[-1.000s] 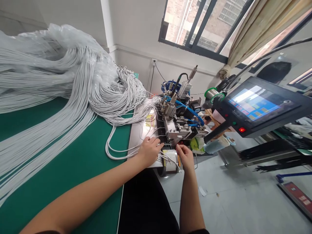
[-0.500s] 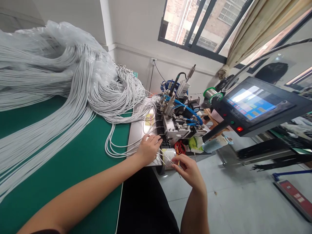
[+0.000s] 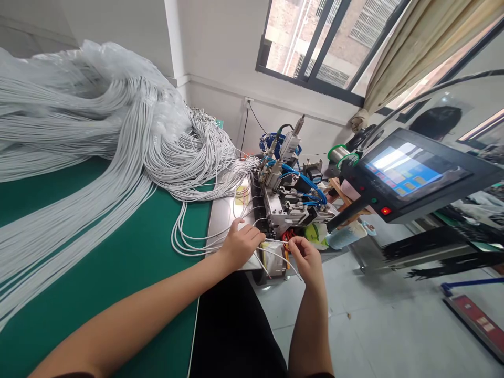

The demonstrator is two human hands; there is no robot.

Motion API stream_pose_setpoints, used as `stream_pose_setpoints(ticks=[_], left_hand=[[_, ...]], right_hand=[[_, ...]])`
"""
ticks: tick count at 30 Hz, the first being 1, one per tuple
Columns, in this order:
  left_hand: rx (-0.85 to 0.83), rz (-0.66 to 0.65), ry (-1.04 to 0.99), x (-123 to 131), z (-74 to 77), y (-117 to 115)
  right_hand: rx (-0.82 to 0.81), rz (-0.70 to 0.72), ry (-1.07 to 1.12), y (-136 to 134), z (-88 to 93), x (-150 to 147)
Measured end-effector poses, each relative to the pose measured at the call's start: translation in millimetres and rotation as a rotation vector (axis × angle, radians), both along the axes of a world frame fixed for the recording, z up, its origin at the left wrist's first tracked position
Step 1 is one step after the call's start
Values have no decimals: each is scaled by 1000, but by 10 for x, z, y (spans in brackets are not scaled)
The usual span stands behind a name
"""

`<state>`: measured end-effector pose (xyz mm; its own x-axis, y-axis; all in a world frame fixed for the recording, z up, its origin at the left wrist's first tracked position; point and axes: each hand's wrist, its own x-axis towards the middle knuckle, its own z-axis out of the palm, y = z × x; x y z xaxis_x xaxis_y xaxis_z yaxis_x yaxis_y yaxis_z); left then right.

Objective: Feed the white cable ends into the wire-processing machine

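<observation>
Several white cables [image 3: 185,237] curve across the green table and run under my left hand [image 3: 241,243], whose fingers are closed over them at the metal plate [image 3: 214,231]. Their loose ends [image 3: 284,258] stick out past that hand, over a pale roll at the table's corner. My right hand [image 3: 307,257] pinches the end of one cable between thumb and fingertips, and this cable is stretched nearly straight between the two hands. Just beyond them stands a machine [image 3: 281,202] with metal blocks and blue air tubes.
A large heap of white cables [image 3: 129,121], partly in clear plastic, covers the far left of the green table [image 3: 129,257]. A screen panel [image 3: 409,168] with a lit red button juts in at right, near a wire spool [image 3: 338,155]. Another person's head shows behind it.
My right hand has moved up and away, drawing one cable end out straight. The other cable ends now fan out below it. My left hand has stayed nearly in place.
</observation>
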<state>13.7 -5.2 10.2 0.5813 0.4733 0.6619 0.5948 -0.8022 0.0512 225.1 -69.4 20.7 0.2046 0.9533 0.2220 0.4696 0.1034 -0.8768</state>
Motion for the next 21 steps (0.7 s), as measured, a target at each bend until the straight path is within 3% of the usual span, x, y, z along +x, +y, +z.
stream_pose_setpoints(ticks=[5, 10, 16, 21], left_hand=[[6, 25, -11, 18, -33, 1], [-11, -9, 88, 10, -34, 1], [-39, -6, 114, 1, -8, 4], [-58, 10, 117, 0, -4, 8]], right_hand=[[-36, 72, 221, 105, -80, -3], [-28, -36, 397, 195, -179, -88], [14, 16, 469, 217, -167, -128], [-61, 109, 440, 209, -156, -39]])
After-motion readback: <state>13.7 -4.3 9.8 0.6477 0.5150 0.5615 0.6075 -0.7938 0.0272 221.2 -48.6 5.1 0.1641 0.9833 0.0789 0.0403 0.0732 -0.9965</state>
